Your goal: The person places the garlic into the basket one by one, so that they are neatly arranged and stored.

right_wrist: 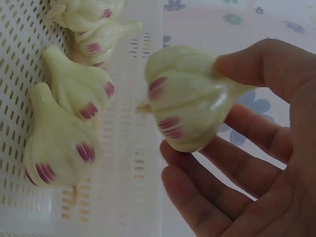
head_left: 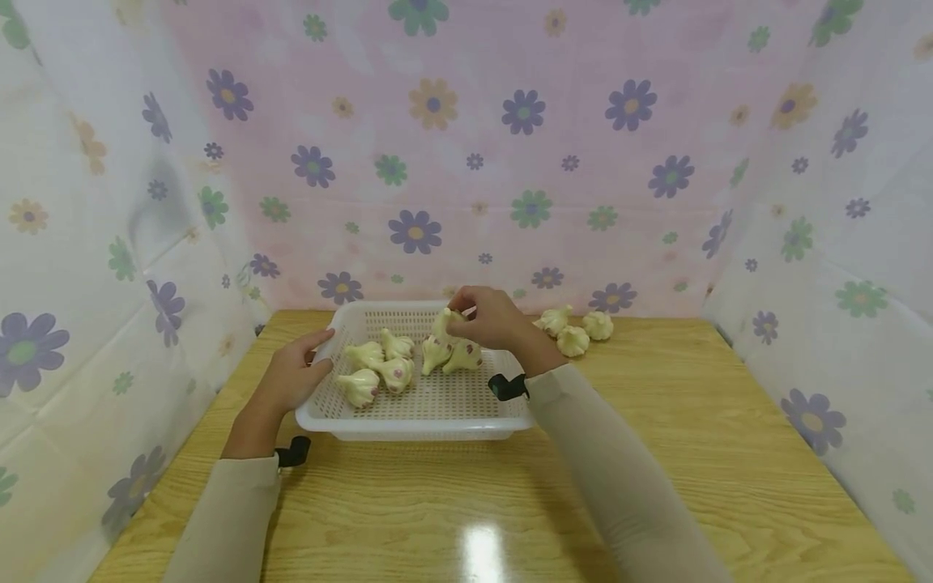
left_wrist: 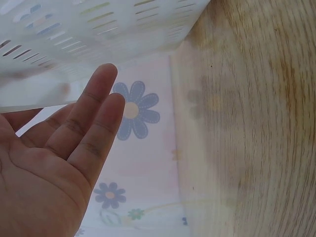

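A white plastic basket (head_left: 423,425) with slotted walls stands on the table, several garlic bulbs (head_left: 360,389) inside it. My left hand (head_left: 295,372) holds the basket's left rim, thumb over the edge; in the left wrist view its fingers (left_wrist: 94,128) extend along the outer wall. Above the basket, my right hand (head_left: 492,320) pinches one garlic bulb (right_wrist: 185,98), thumb on top near its stem and fingers below. Purple marks streak that pale bulb. Beside it in the right wrist view, more garlic bulbs (right_wrist: 61,143) lie in the basket.
To the right of the basket, three garlic bulbs (head_left: 573,341) sit near the back edge of the wooden table (head_left: 692,437). Flower-patterned cloth (head_left: 474,186) encloses the table at the back and both sides.
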`<state>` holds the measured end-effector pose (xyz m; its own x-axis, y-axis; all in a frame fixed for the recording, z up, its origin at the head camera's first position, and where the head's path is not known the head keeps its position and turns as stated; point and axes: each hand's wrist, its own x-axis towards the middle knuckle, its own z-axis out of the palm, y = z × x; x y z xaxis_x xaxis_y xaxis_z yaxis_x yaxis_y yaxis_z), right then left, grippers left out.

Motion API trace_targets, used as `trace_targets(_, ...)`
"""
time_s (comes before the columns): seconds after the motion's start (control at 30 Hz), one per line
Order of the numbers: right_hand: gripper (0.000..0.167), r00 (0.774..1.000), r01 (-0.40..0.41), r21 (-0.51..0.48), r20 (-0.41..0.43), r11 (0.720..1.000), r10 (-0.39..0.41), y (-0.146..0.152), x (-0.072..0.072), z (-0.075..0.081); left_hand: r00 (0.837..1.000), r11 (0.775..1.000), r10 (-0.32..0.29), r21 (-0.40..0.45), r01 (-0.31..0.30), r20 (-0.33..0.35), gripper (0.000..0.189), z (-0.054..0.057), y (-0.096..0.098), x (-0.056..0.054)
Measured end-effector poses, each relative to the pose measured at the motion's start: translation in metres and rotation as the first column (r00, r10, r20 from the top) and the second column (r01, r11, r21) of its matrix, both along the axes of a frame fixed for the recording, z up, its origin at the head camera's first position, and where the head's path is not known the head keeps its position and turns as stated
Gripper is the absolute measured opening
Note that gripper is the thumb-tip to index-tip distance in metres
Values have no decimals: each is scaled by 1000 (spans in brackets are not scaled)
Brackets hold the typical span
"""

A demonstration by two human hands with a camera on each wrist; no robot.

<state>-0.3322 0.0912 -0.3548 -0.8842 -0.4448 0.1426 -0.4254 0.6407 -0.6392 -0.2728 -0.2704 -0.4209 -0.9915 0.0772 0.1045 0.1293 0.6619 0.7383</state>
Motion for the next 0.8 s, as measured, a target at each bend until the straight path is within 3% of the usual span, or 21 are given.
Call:
trace_targets(0.37,43,986,-104,83,142,991,92,-9,-11,-18,1000,1000,2,2,-2,-6,63,-1,0,-1)
trace_targets(0.8,33,975,-204,121,115,971,190,-25,-8,-23,999,1000,-21,3,21,-44,62,0,0,0)
